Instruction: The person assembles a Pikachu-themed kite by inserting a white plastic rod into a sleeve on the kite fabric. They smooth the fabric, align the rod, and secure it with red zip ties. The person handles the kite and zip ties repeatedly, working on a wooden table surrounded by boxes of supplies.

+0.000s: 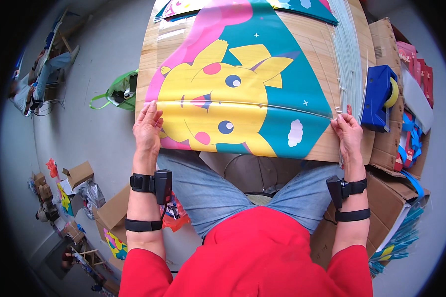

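Note:
A printed plastic kite sheet (282,129) with a yellow cartoon animal on teal and pink lies on the wooden table in front of me. Across its middle runs a thin pale rod (223,103), from the left edge to the right corner. My left hand (147,126) pinches the rod's left end at the pink edge, its fingers bunched together. At the sheet's right corner, my right hand (349,132) has thumb and fingertips closed on the other end. Exactly how the rod sits against the film there is too small to tell.
Many thin white rods (348,59) lie along the table's right side, beside a blue tape dispenser (374,101). More printed sheets (307,10) are stacked at the far edge. Cardboard boxes (384,49) stand at right; a green bag (126,91) is left of the table.

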A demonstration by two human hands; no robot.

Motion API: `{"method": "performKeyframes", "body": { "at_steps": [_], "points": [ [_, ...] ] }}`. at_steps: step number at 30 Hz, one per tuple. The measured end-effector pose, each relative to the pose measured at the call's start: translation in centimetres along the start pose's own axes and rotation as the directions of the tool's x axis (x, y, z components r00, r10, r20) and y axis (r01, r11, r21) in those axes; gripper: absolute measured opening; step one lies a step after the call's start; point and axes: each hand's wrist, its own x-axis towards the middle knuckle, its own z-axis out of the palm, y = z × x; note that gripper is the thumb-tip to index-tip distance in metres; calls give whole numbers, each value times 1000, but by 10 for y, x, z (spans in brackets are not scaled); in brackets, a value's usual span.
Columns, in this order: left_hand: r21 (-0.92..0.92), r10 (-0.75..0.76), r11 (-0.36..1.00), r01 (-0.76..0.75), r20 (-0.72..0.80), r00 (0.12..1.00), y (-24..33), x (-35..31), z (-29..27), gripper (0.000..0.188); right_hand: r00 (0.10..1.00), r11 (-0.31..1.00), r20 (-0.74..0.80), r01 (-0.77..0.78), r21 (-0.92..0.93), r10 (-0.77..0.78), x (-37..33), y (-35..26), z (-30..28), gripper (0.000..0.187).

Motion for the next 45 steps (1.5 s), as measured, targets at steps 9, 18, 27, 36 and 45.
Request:
{"method": "performKeyframes", "body": {
  "at_steps": [9, 18, 27, 36, 45],
  "points": [
    [4, 24, 1000, -24, -23, 999, 0, 5, 2, 23, 1000, 1000, 5, 6, -1, -6, -4, 1, 0, 12],
    [-52, 34, 998, -31, 45, 998, -4, 11, -2, 25, 998, 998, -29, 56, 6, -56, -2, 1, -1, 10],
    [67, 153, 986, -154, 14, 988, -7, 4, 5, 22, 982, 951, -99, 125, -282, -159, -9, -5, -1, 10],
    [192, 128, 976, -107, -102, 987, -6, -3, 20, 18, 980, 941, -69, 160, -299, -189, -3, 12, -24, 14],
    [204, 108, 976, -75, -156, 982, -3, 6, 22, 18, 977, 913, -74, 160, -376, -202, -6, 4, -11, 17]
  ]
}}
